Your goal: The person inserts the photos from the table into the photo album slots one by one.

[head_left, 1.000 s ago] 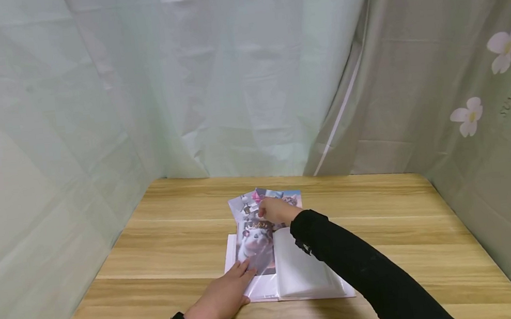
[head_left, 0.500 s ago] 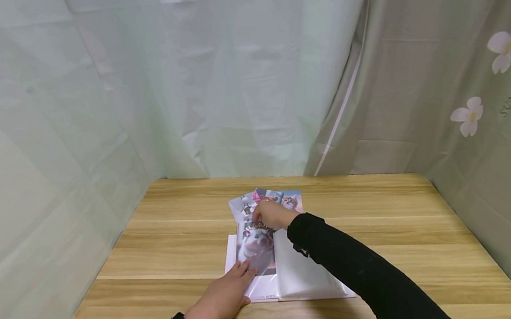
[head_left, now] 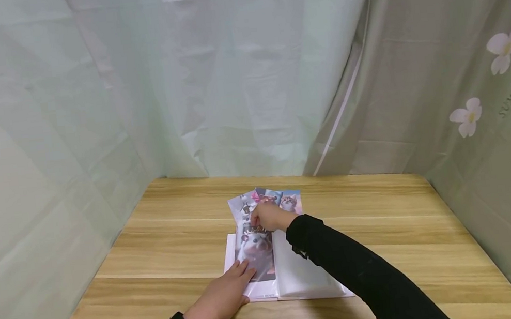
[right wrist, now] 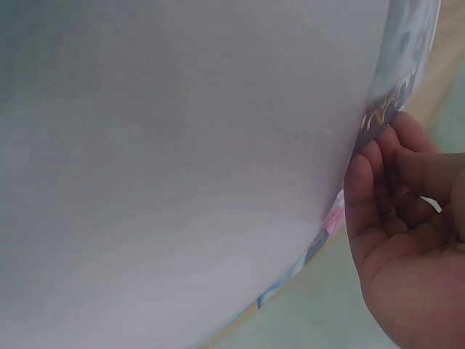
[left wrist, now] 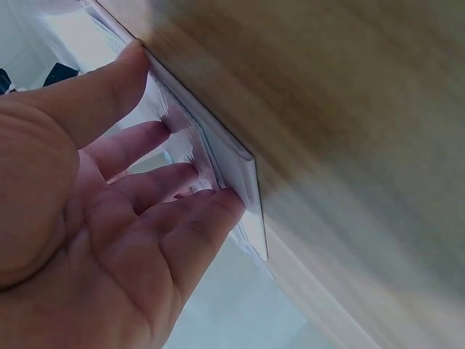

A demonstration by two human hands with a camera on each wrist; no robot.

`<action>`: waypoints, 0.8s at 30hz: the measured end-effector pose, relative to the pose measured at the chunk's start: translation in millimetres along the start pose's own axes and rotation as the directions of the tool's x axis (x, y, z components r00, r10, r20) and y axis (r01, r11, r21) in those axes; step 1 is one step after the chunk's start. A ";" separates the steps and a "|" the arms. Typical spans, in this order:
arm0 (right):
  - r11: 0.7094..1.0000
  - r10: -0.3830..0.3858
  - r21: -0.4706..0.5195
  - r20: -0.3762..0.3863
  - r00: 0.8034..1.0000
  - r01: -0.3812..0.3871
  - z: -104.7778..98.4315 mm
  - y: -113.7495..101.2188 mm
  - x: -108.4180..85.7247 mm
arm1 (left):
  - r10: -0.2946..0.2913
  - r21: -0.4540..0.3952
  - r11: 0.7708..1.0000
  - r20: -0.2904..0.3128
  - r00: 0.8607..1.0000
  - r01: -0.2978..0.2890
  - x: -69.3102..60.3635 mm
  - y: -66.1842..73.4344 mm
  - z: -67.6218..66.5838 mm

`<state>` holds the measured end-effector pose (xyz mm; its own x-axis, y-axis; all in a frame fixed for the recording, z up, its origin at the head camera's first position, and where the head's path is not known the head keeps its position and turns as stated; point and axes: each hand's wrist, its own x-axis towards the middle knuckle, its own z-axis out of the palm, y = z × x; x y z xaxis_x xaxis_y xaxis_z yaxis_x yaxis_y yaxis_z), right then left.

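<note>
A photo album (head_left: 307, 273) with clear sleeves lies spread on the table. On its left page is a picture of a crowned mouse (head_left: 257, 255), apparently inside a sleeve. My right hand (head_left: 271, 216) pinches this picture near its top edge; the right wrist view shows the thumb and fingertips (right wrist: 372, 156) at the picture's border. My left hand (head_left: 223, 295) rests on the left page's lower left edge with fingers extended. In the left wrist view, its thumb and fingertips touch the album's edge (left wrist: 236, 171).
Behind the album lie more pictures, a greyish one (head_left: 237, 205) and one with a kitten (head_left: 291, 201), partly overlapped. The wooden table (head_left: 408, 237) is bounded by pale curtains (head_left: 247, 77) at the back and sides.
My right hand has moved left from the pictures behind and then slightly nearer. The mouse picture has slid a little down the left page. My left hand has stayed in place.
</note>
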<state>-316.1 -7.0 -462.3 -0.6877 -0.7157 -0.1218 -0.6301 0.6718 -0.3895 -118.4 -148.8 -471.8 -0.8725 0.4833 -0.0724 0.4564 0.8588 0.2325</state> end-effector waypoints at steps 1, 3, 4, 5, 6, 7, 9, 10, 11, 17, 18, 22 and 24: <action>1.000 -0.007 0.004 0.000 1.000 0.007 -0.4 -0.7 -0.5 | 0.000 -0.001 1.000 0.000 1.000 0.000 0.1 0.0 -0.1; 1.000 -0.010 0.015 0.003 1.000 0.010 -1.0 -1.8 -1.5 | -0.001 -0.003 1.000 -0.001 1.000 0.001 0.0 0.1 -0.4; 1.000 -0.010 0.024 0.006 1.000 0.009 -1.2 -2.4 -2.0 | -0.001 -0.004 1.000 -0.001 1.000 0.001 -0.1 0.2 -0.4; 0.999 -0.009 0.030 0.007 1.000 0.009 -1.2 -2.9 -2.5 | 0.000 -0.006 1.000 -0.001 1.000 0.000 -0.2 0.3 -0.7; 0.999 -0.006 0.039 0.011 1.000 0.006 -1.2 -3.4 -2.9 | 0.000 -0.009 1.000 -0.001 1.000 0.000 -0.4 0.4 -0.7; 0.999 -0.008 0.035 0.014 1.000 0.008 -0.8 -3.7 -3.1 | 0.001 -0.011 1.000 0.000 1.000 -0.001 -0.7 0.7 -1.0; 0.999 -0.006 0.035 0.022 1.000 0.005 0.1 -4.3 -3.2 | -0.001 -0.014 1.000 0.005 1.000 0.001 -1.1 1.1 -1.2; 1.000 -0.004 0.028 0.027 1.000 0.003 0.8 -4.4 -3.0 | -0.002 -0.015 1.000 0.007 1.000 0.002 -1.1 1.0 -1.2; 1.000 -0.001 0.024 0.030 1.000 0.000 1.6 -4.3 -2.7 | -0.004 -0.015 1.000 0.010 1.000 0.004 -1.1 1.1 -1.0; 1.000 0.018 0.024 0.051 0.999 -0.019 4.7 -5.7 -1.6 | -0.009 -0.006 1.000 0.008 1.000 0.009 0.5 -0.9 2.5; 1.000 0.014 0.020 0.053 0.998 -0.015 4.4 -6.4 -1.9 | -0.008 -0.007 1.000 0.006 1.000 0.009 0.6 -1.2 2.9; 1.000 -0.016 -0.002 0.051 0.999 0.016 3.7 -8.0 -3.1 | 0.001 -0.002 1.000 -0.003 1.000 -0.001 0.0 -1.1 2.2; 0.999 -0.030 -0.015 0.052 0.998 0.031 3.7 -8.1 -3.5 | -0.003 -0.006 1.000 0.002 1.000 0.003 -0.8 0.7 -0.5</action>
<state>-307.3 -10.7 -462.1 -0.6488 -0.7445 -0.1574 -0.6563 0.6522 -0.3792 -117.5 -148.7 -471.0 -0.8734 0.4812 -0.0754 0.4528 0.8592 0.2381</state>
